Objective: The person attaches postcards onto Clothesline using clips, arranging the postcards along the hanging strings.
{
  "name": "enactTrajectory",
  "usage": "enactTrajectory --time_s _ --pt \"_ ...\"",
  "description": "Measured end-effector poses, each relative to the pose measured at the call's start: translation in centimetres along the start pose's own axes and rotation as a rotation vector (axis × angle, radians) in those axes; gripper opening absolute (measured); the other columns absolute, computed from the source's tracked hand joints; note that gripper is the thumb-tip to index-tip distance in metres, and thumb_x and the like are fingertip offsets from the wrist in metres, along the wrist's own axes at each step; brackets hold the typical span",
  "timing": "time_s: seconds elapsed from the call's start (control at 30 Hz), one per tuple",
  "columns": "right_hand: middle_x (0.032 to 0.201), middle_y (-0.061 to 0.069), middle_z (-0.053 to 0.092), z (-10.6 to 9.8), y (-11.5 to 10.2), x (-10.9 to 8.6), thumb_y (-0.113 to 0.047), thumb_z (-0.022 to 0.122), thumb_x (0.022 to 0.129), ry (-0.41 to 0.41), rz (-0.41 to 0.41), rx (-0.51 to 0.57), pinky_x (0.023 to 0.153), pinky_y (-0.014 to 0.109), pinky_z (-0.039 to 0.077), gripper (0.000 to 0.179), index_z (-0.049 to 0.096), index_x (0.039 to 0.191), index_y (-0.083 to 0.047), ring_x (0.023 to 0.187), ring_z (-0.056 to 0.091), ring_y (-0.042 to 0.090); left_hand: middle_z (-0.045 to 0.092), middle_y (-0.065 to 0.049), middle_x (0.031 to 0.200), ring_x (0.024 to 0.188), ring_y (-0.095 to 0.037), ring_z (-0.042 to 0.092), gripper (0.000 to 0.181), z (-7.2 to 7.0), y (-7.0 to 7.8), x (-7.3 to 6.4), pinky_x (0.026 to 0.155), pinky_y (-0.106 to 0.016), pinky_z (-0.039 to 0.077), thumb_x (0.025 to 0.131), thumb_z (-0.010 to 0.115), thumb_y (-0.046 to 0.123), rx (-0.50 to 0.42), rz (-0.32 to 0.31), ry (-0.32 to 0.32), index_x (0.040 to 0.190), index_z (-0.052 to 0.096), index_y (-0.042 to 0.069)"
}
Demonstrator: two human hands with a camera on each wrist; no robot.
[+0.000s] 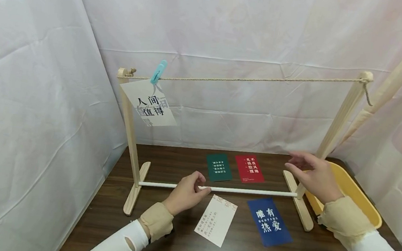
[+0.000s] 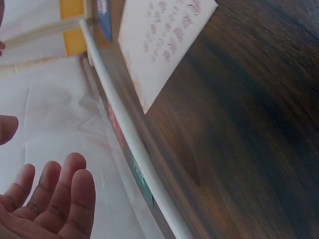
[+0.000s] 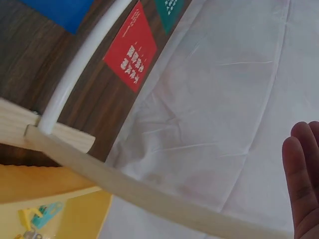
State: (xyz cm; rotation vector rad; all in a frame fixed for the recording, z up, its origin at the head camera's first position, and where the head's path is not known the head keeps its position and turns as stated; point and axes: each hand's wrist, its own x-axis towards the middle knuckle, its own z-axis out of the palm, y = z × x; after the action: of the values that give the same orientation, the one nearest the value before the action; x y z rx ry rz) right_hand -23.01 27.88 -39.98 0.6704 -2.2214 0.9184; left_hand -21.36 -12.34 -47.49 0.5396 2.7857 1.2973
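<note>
My left hand [image 1: 186, 193] hovers over the table beside the white rod, its fingers loosely bent around nothing. Closest to it is a cream card [image 1: 215, 221] with printed characters, lying on the wood. Over on the right, my right hand [image 1: 315, 176] is raised in front of the wooden post, fingers spread from the thumb and holding nothing. A blue card [image 1: 269, 223] lies in front of the rod; a green card [image 1: 218, 168] and a red card [image 1: 249, 169] lie behind it. A turquoise clothespin [image 1: 158, 72] pins a white card [image 1: 147, 103] to the rope, near its left end.
Between two wooden posts runs a thin rope [image 1: 247, 80], with a white rod [image 1: 253, 192] joining them low down. Beside the right post stands a yellow bin [image 1: 357, 191] holding several small clips [image 3: 46, 215]. Pale curtains [image 1: 234, 30] hang behind and at both sides.
</note>
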Motion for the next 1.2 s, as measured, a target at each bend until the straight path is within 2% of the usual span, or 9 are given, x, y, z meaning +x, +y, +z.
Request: enactTrajectory --time_s 0.13,0.23,0.37,0.47,0.57,0.7,0.9,1.07,1.2 --pt "0.090 0.015 0.081 -0.5 0.3 -0.6 0.017 0.088 0.075 0.004 0.009 -0.001 0.074 0.005 0.053 0.043 0.077 0.114 0.003 0.081 0.063 -0.017 0.072 -0.014 0.116 0.084 -0.013 0.063 0.032 0.8 0.2 -0.2 0.074 -0.030 0.055 0.104 0.074 0.030 0.087 0.010 -0.022 0.124 0.064 0.007" --pt "0.089 0.016 0.081 -0.8 0.8 -1.1 0.018 0.088 0.074 0.006 0.015 -0.014 0.072 0.006 0.053 0.041 0.077 0.110 0.004 0.079 0.063 -0.016 0.072 -0.016 0.120 0.091 -0.020 0.068 0.038 1.4 0.3 -0.2 0.079 -0.035 0.058 0.103 0.076 0.033 0.162 0.022 -0.031 0.126 0.065 0.005" --pt "0.087 0.014 0.081 -1.3 1.4 -1.8 0.017 0.090 0.072 0.007 0.020 -0.044 0.070 0.006 0.053 0.039 0.078 0.106 0.002 0.076 0.063 -0.014 0.073 -0.012 0.110 0.087 -0.019 0.068 0.048 2.4 0.7 -0.3 0.077 -0.036 0.058 0.099 0.079 0.040 0.285 0.026 -0.056 0.126 0.066 0.002" --pt "0.085 0.012 0.081 -1.7 1.9 -2.2 0.015 0.090 0.074 0.001 0.034 -0.052 0.069 0.006 0.052 0.034 0.079 0.102 0.000 0.076 0.063 -0.013 0.070 -0.005 0.096 0.075 -0.013 0.061 0.051 3.1 1.2 -0.5 0.067 -0.032 0.055 0.097 0.081 0.045 0.399 0.025 -0.088 0.121 0.069 0.002" --pt "0.085 0.012 0.081 -2.2 2.2 -2.6 0.011 0.089 0.078 -0.013 0.062 -0.069 0.068 0.006 0.051 0.027 0.081 0.101 -0.003 0.075 0.063 -0.014 0.073 -0.007 0.098 0.077 -0.017 0.069 0.060 4.1 1.6 -0.8 0.067 -0.034 0.059 0.095 0.082 0.052 0.520 0.022 -0.115 0.122 0.071 0.000" --pt "0.085 0.013 0.080 -2.9 2.6 -3.0 0.009 0.088 0.081 -0.020 0.077 -0.093 0.064 0.007 0.052 0.022 0.082 0.098 -0.004 0.074 0.062 -0.016 0.075 -0.015 0.110 0.091 -0.030 0.076 0.076 5.3 1.8 -1.2 0.075 -0.042 0.064 0.092 0.080 0.063 0.661 -0.011 -0.148 0.127 0.070 -0.004" --pt "0.082 0.014 0.079 -3.6 4.2 -3.9 0.014 0.085 0.080 -0.006 0.083 -0.077 0.059 0.008 0.052 0.022 0.083 0.096 -0.001 0.072 0.061 -0.018 0.072 -0.014 0.099 0.087 -0.029 0.072 0.090 6.5 2.5 -2.0 0.069 -0.040 0.062 0.086 0.075 0.078 0.836 -0.043 -0.172 0.122 0.071 -0.004" --pt "0.087 0.016 0.081 -4.8 5.4 -4.5 0.001 0.078 0.093 -0.097 0.189 -0.145 0.058 0.011 0.050 0.009 0.082 0.102 0.001 0.070 0.060 -0.013 0.069 -0.012 0.095 0.086 -0.026 0.067 0.098 7.3 2.8 -2.6 0.064 -0.037 0.058 0.080 0.069 0.090 0.930 -0.032 -0.162 0.117 0.072 -0.001" --pt "0.093 0.018 0.081 -5.7 6.2 -4.6 -0.010 0.070 0.103 -0.205 0.291 -0.209 0.056 0.021 0.050 0.016 0.080 0.107 0.001 0.068 0.059 -0.010 0.068 -0.012 0.096 0.087 -0.026 0.065 0.104 7.7 3.2 -2.9 0.063 -0.037 0.056 0.077 0.067 0.095 0.941 -0.037 -0.167 0.119 0.070 0.000"
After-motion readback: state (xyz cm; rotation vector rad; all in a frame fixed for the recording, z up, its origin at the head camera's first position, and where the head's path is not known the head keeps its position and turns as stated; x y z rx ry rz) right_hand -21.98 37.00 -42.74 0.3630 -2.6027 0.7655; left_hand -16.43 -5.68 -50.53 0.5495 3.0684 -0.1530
